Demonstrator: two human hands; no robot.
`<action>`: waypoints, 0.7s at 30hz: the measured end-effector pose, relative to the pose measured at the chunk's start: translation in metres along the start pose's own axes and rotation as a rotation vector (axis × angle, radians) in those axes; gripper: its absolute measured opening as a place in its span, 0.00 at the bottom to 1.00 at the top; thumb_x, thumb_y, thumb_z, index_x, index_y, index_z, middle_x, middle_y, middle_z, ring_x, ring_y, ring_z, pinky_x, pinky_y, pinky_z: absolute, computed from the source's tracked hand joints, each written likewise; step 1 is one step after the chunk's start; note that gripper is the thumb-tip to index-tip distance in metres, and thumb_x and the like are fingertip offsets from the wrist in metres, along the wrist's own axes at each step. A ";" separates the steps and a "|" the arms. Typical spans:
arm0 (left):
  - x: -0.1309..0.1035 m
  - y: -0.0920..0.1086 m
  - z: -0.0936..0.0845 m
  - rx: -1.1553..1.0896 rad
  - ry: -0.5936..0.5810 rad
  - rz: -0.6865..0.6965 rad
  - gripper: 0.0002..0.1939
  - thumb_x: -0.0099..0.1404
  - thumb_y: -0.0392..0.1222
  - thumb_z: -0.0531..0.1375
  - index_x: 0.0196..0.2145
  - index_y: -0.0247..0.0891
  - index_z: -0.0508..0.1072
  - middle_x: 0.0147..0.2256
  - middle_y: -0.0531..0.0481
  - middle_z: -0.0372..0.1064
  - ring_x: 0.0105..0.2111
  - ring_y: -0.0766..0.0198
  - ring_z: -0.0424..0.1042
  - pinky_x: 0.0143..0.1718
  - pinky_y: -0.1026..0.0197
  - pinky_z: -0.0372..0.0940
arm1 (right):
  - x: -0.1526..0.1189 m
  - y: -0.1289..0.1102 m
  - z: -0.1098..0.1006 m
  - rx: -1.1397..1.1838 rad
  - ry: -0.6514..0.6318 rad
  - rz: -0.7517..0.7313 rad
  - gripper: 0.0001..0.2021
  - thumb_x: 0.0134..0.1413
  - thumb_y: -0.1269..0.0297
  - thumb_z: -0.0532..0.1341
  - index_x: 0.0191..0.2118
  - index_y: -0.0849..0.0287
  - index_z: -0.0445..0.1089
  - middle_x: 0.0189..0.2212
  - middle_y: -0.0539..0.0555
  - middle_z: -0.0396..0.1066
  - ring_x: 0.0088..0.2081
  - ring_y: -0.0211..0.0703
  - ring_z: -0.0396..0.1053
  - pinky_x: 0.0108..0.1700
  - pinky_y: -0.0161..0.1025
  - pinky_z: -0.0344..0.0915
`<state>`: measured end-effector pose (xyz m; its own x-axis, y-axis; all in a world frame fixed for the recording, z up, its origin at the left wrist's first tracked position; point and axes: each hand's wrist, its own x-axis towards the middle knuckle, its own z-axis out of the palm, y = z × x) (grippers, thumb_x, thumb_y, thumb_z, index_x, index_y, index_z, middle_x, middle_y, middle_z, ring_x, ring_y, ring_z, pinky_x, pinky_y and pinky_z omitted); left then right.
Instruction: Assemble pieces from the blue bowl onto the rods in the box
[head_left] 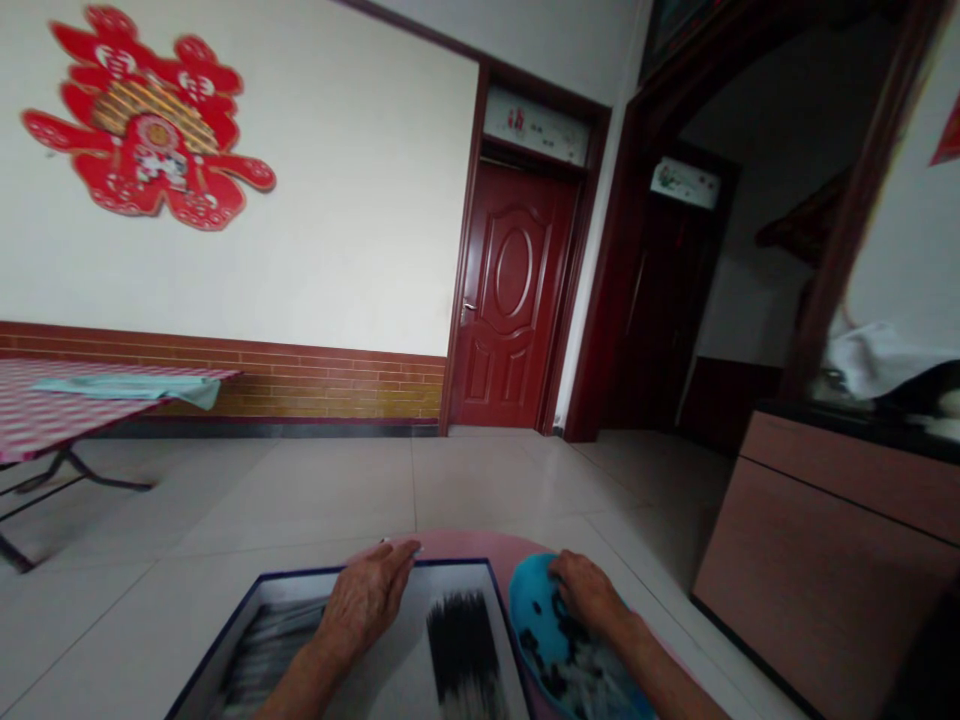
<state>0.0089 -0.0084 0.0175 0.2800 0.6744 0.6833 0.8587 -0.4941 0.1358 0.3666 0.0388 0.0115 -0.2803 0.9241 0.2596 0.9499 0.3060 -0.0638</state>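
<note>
Tiled room beyond pink table (480,545); left hand (367,600) lying flat, steadying framed sheet (450,640); right hand (589,592) pressing open-palmed on blue dish (547,640), gripping nothing.

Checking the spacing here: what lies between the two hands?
In the head view, the dark-edged right border of the flat board under the left hand, then a strip of pink surface, before the blue dish under the right hand.

We see a room lit by soft, even daylight, with the wall (360,200) bright and the right doorway (675,300) dim. The whole picture is slightly blurred, and straight lines bend at the edges. Shadows are weak.
</note>
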 end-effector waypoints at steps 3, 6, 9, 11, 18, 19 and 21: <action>0.001 0.002 -0.002 0.011 -0.037 -0.018 0.18 0.70 0.41 0.46 0.50 0.39 0.70 0.36 0.45 0.75 0.36 0.58 0.75 0.38 0.59 0.70 | -0.005 0.000 0.011 -0.062 -0.017 -0.019 0.17 0.50 0.79 0.51 0.40 0.61 0.74 0.46 0.63 0.73 0.48 0.50 0.69 0.50 0.42 0.59; 0.001 0.003 -0.003 0.002 -0.065 -0.036 0.17 0.70 0.41 0.46 0.51 0.39 0.70 0.37 0.45 0.74 0.36 0.59 0.75 0.39 0.59 0.69 | -0.004 -0.001 0.015 -0.104 -0.028 -0.032 0.17 0.53 0.79 0.50 0.40 0.62 0.74 0.48 0.65 0.71 0.48 0.52 0.68 0.50 0.44 0.59; 0.001 0.004 -0.004 -0.004 -0.096 -0.065 0.17 0.70 0.41 0.46 0.51 0.40 0.70 0.35 0.45 0.74 0.36 0.59 0.75 0.39 0.61 0.69 | -0.002 0.000 0.016 -0.132 -0.038 -0.039 0.17 0.52 0.80 0.49 0.39 0.64 0.74 0.49 0.67 0.71 0.48 0.54 0.68 0.50 0.45 0.59; 0.002 0.005 -0.005 0.001 -0.116 -0.078 0.18 0.70 0.41 0.46 0.51 0.39 0.70 0.35 0.45 0.74 0.37 0.59 0.75 0.39 0.61 0.69 | -0.002 0.001 0.017 -0.144 -0.035 -0.044 0.18 0.52 0.80 0.49 0.40 0.64 0.73 0.49 0.67 0.70 0.48 0.54 0.68 0.50 0.44 0.58; 0.004 0.010 -0.009 -0.004 -0.145 -0.094 0.18 0.71 0.40 0.46 0.51 0.39 0.70 0.37 0.44 0.74 0.38 0.57 0.74 0.41 0.58 0.69 | 0.002 -0.008 -0.004 -0.088 0.071 -0.055 0.15 0.54 0.75 0.50 0.37 0.60 0.73 0.37 0.62 0.75 0.42 0.51 0.70 0.46 0.44 0.60; 0.004 0.010 -0.009 -0.005 -0.143 -0.090 0.18 0.70 0.40 0.46 0.51 0.39 0.70 0.37 0.44 0.74 0.38 0.57 0.74 0.41 0.57 0.69 | 0.005 -0.014 -0.011 -0.016 0.102 -0.053 0.13 0.54 0.73 0.50 0.37 0.59 0.73 0.36 0.61 0.75 0.41 0.51 0.70 0.45 0.44 0.61; 0.003 0.008 -0.005 -0.009 -0.130 -0.079 0.18 0.70 0.40 0.46 0.51 0.38 0.70 0.37 0.43 0.74 0.38 0.57 0.74 0.41 0.57 0.69 | 0.014 -0.032 -0.025 0.223 0.183 -0.036 0.11 0.53 0.69 0.53 0.37 0.59 0.72 0.35 0.59 0.74 0.39 0.49 0.71 0.44 0.43 0.62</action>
<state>0.0142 -0.0134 0.0242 0.2652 0.7766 0.5714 0.8766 -0.4410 0.1925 0.3354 0.0358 0.0413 -0.2648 0.8612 0.4338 0.8800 0.3998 -0.2565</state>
